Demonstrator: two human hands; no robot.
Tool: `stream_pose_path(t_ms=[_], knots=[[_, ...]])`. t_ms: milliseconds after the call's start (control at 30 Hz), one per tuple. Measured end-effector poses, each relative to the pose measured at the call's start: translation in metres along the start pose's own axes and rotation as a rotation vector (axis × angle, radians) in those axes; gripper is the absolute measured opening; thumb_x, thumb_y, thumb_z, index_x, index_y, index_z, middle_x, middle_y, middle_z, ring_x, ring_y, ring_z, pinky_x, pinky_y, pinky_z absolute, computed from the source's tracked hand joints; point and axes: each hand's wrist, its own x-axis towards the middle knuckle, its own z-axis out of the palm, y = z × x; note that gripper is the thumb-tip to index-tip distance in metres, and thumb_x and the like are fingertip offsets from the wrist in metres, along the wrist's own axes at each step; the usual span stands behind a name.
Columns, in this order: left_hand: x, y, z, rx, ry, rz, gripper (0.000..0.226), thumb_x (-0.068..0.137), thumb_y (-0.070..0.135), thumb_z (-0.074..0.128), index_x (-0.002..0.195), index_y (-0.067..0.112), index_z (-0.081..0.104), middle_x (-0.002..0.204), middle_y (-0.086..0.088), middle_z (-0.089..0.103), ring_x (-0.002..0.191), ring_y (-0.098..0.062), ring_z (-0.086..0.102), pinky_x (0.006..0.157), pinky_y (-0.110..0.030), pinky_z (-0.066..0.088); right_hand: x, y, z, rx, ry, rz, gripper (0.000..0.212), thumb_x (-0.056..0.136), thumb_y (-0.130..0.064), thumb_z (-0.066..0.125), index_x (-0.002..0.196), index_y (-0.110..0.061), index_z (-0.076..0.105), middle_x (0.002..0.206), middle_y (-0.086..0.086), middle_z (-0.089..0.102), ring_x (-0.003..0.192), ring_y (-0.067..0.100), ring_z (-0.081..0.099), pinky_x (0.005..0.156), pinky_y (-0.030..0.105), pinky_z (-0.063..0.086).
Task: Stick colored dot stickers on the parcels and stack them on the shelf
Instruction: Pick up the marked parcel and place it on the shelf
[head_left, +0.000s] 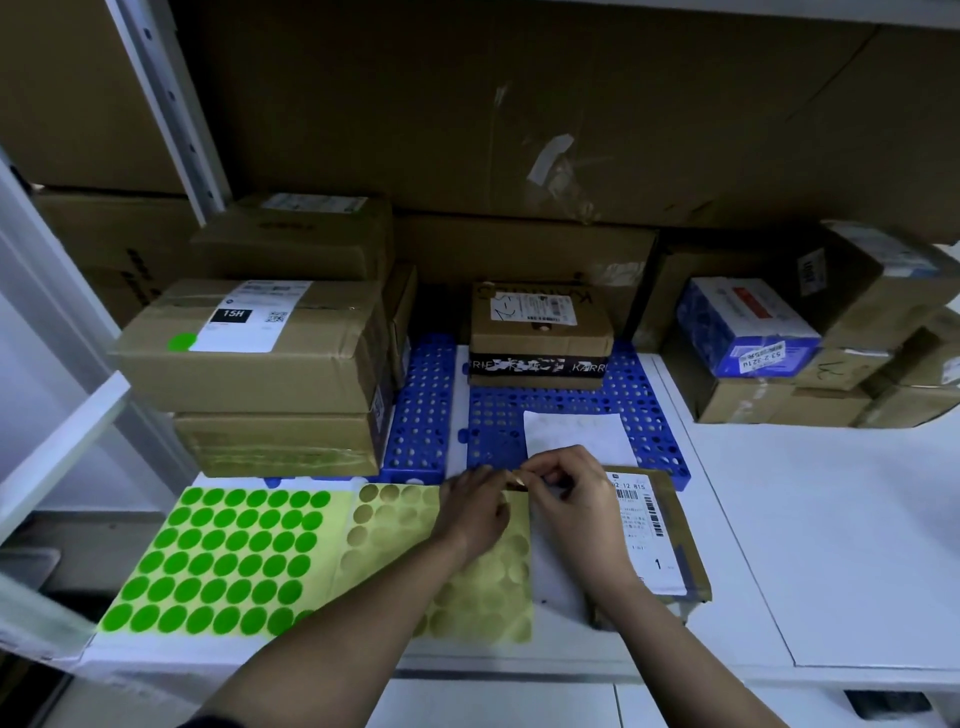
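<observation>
Your left hand (475, 512) and right hand (574, 499) meet over the far edge of the gold sticker sheet (478, 597), which lies flat on the white worktop (805, 519); the fingers (540, 475) of both hands are curled together at that edge and seem to pinch a small gold dot, though it is too small and blurred to be sure who holds it; just right of the gold sheet, partly under your right wrist, lies a flat brown parcel (675, 519) with a white barcode label; touching the gold sheet on its left is the green sticker sheet (223, 561), its rows of green dots nearly full; beyond the gold sheet a blue perforated tray (644, 405) carries a white paper (576, 436) and, further back, a small brown box (537, 332) banded with dark printed tape; beyond the green sheet stand two stacked cartons, the upper carton (254, 348) already wearing a green dot (182, 341) beside its label; far right of the gold sheet more boxes are piled, a blue box (743, 327) on top.
</observation>
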Motion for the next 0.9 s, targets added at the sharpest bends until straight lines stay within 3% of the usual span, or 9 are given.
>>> stream_pose_path(t_ms=[100, 200, 367, 567, 667, 733, 900], knots=[[-0.006, 0.001, 0.001, -0.052, 0.048, 0.025, 0.040, 0.093, 0.016, 0.043, 0.130, 0.029, 0.047, 0.122, 0.003, 0.049, 0.120, -0.016, 0.043, 0.098, -0.031, 0.026, 0.002, -0.001, -0.006, 0.019, -0.019, 0.028, 0.030, 0.078, -0.004, 0.074, 0.075, -0.032, 0.064, 0.080, -0.011, 0.062, 0.073, 0.007, 0.059, 0.067, 0.008, 0.042], [-0.009, 0.000, 0.001, -0.102, 0.140, 0.081, 0.037, 0.090, 0.013, 0.049, 0.123, 0.029, 0.056, 0.121, 0.006, 0.054, 0.117, -0.014, 0.048, 0.095, -0.026, 0.026, 0.006, -0.003, -0.012, 0.095, -0.056, 0.102, 0.019, 0.080, -0.003, 0.072, 0.077, -0.021, 0.067, 0.079, -0.004, 0.065, 0.068, 0.006, 0.057, 0.064, 0.011, 0.043], [-0.013, 0.002, -0.011, -0.388, 0.347, 0.047, 0.028, 0.086, 0.001, 0.058, 0.104, 0.019, 0.067, 0.106, 0.004, 0.065, 0.096, -0.013, 0.063, 0.086, -0.032, 0.051, 0.013, -0.002, -0.036, 0.204, -0.081, 0.209, 0.012, 0.083, -0.003, 0.070, 0.086, -0.015, 0.066, 0.074, -0.001, 0.065, 0.062, 0.002, 0.052, 0.059, 0.012, 0.042], [-0.026, 0.046, -0.026, -0.607, 0.250, 0.034, 0.020, 0.091, 0.010, 0.056, 0.104, 0.024, 0.063, 0.103, 0.012, 0.062, 0.093, 0.001, 0.058, 0.085, -0.020, 0.049, 0.015, 0.017, -0.078, 0.268, -0.078, 0.321, 0.019, 0.081, -0.007, 0.073, 0.095, -0.014, 0.063, 0.074, 0.014, 0.067, 0.070, 0.016, 0.061, 0.068, 0.023, 0.047], [-0.032, 0.073, -0.015, -0.588, 0.190, 0.104, 0.018, 0.092, 0.015, 0.057, 0.108, 0.022, 0.062, 0.109, 0.010, 0.057, 0.099, 0.004, 0.054, 0.085, -0.009, 0.041, 0.010, 0.025, -0.102, 0.261, -0.075, 0.382, 0.009, 0.082, 0.000, 0.070, 0.082, -0.009, 0.067, 0.070, 0.005, 0.065, 0.062, 0.005, 0.058, 0.059, 0.010, 0.045], [-0.034, 0.086, -0.006, -0.546, 0.193, 0.136, 0.018, 0.092, 0.018, 0.058, 0.109, 0.021, 0.062, 0.110, 0.009, 0.052, 0.103, 0.004, 0.048, 0.086, 0.000, 0.032, 0.005, 0.030, -0.115, 0.254, -0.084, 0.417, 0.013, 0.082, 0.001, 0.069, 0.076, -0.010, 0.067, 0.066, 0.002, 0.064, 0.061, 0.008, 0.056, 0.056, 0.008, 0.044], [-0.038, 0.104, 0.014, -0.546, 0.274, 0.111, 0.018, 0.088, 0.011, 0.062, 0.104, 0.017, 0.066, 0.114, 0.005, 0.047, 0.115, -0.004, 0.044, 0.099, -0.008, 0.028, -0.010, 0.040, -0.143, 0.223, -0.193, 0.498, 0.007, 0.086, -0.002, 0.066, 0.080, -0.005, 0.068, 0.068, -0.001, 0.063, 0.055, -0.004, 0.055, 0.053, 0.007, 0.040]])
